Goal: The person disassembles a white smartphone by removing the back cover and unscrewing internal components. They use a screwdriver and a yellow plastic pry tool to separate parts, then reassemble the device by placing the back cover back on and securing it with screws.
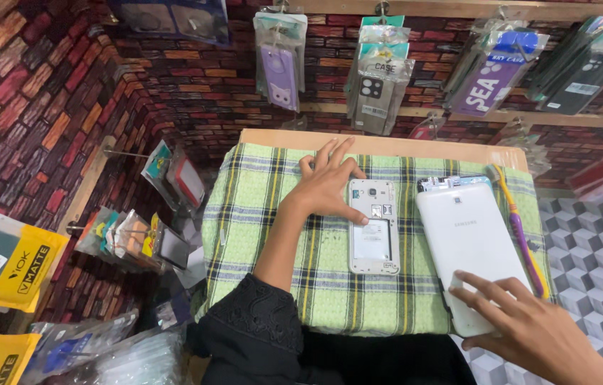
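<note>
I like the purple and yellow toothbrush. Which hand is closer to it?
Right. The right hand rests on the big white phone beside the toothbrush; the left hand is across the cloth, on the small opened phone.

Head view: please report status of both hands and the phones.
Left hand rests on the opened small phone. Right hand presses the white tablet. Toothbrush lies beside the tablet on the checked cloth. Nothing blocking.

The left hand rests on the top left corner of a small white phone lying back-up with its cover off. The right hand presses fingertips on the lower end of a larger white phone. Both phones lie on a green checked cloth; a purple-and-yellow toothbrush lies just beside the larger phone.
</note>
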